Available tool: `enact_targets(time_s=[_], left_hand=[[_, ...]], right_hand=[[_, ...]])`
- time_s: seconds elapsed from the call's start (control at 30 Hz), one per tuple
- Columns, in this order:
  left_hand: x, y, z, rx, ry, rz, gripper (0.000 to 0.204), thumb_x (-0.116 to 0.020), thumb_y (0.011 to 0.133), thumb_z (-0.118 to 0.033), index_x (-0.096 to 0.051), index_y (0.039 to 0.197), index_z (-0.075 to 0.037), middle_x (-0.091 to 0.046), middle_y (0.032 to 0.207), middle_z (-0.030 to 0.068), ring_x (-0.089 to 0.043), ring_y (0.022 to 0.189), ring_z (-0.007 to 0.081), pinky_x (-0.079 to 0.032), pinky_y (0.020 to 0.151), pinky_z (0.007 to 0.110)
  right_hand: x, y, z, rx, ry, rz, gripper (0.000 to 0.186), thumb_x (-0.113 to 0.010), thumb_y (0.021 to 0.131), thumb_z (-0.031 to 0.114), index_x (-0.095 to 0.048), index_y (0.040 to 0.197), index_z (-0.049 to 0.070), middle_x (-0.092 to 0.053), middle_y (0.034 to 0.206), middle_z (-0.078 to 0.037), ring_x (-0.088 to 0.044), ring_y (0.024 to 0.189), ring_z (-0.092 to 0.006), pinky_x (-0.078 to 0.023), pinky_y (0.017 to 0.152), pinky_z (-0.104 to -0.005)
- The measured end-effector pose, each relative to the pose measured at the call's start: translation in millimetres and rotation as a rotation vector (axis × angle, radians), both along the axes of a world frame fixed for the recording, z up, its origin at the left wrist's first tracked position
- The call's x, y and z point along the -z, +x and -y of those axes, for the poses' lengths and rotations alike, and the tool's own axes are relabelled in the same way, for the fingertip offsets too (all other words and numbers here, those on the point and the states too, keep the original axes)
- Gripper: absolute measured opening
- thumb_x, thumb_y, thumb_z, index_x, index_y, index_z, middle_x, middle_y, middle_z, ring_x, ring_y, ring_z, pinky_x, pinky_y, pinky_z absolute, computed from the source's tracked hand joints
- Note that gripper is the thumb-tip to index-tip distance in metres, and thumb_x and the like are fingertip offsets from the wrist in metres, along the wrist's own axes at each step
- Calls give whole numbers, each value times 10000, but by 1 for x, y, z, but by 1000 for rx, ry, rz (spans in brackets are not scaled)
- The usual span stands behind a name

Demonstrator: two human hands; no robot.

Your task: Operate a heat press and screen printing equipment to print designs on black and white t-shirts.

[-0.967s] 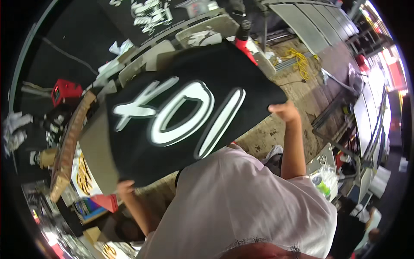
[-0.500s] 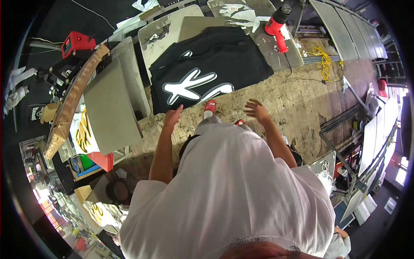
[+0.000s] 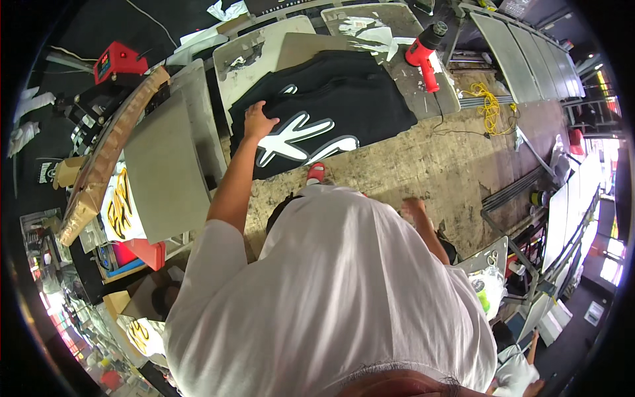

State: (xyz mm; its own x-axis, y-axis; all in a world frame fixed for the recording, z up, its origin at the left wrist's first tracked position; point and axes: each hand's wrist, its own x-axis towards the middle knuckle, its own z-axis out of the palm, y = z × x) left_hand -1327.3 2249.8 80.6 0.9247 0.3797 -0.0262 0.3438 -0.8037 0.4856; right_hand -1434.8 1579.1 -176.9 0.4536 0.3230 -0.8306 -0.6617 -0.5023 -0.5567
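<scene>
A black garment (image 3: 367,99) with a large white, grey-edged print lies spread over pale boards, its lower part hanging down on the near side. Its folds look like more than one layer. My left hand (image 3: 259,122) is at its left part, beside the white print, thumb spread away from the fingers. Whether it presses on the cloth or hovers just above it, I cannot tell. Low at my right side, over the worn floor, my right hand (image 3: 415,208) is apart from the garment; motion smears its fingers.
A red heat gun (image 3: 423,59) rests on the board right of the garment. Yellow cord (image 3: 488,106) lies coiled beyond it. At left are a grey platen (image 3: 162,172), a long brown-wrapped roll (image 3: 112,159) and a red control box (image 3: 119,63). Another person (image 3: 519,370) is at lower right.
My left hand has reached forward onto or over the left part of the garment. My right hand has drawn back toward my body. The view has shifted slightly.
</scene>
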Motion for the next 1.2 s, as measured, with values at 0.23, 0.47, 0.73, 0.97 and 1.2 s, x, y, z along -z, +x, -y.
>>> enact_targets(time_s=[0.23, 0.47, 0.73, 0.97, 1.2], left_hand=[[-16, 22, -12, 13, 28, -141, 594, -851, 625, -228, -615, 1155, -102, -606, 1152, 119, -568, 1096, 298, -460, 933, 399], [-5, 2, 16, 155, -78, 200, 216, -757, 682, -38, -612, 838, -72, -616, 828, 77, -600, 837, 280, -471, 756, 413], [-12, -71, 62, 294, -133, 309, 227, -697, 654, -16, -578, 828, -100, -591, 892, 69, -563, 911, 320, -446, 801, 434], [-8, -41, 48, 86, 104, 369, 409, -717, 650, -75, -509, 1000, -110, -539, 1058, 120, -514, 1029, 358, -428, 830, 485], [-31, 11, 6, -298, -14, -271, 721, -823, 618, -375, -550, 1224, -95, -472, 1321, 159, -429, 1252, 355, -337, 1041, 545]], right_hand=[[-27, -114, -26, 601, -268, -151, 322, -444, 942, 325, -595, 1117, 101, -683, 931, -82, -680, 741, -214, -523, 585, -304], [-35, -123, -42, 587, -181, -102, 223, -474, 916, 276, -607, 986, 111, -673, 849, -73, -645, 662, -197, -485, 528, -312], [19, -46, -44, 446, 94, 7, 161, -504, 891, 227, -619, 855, 121, -663, 767, -63, -610, 582, -180, -448, 471, -321], [-52, 27, -73, 473, 157, -40, 150, -567, 859, 233, -648, 885, 109, -658, 721, -41, -599, 569, -158, -445, 479, -305], [-101, 20, -86, 640, 91, 11, 120, -523, 851, 192, -547, 761, 118, -506, 638, 0, -459, 507, -133, -361, 447, -331]])
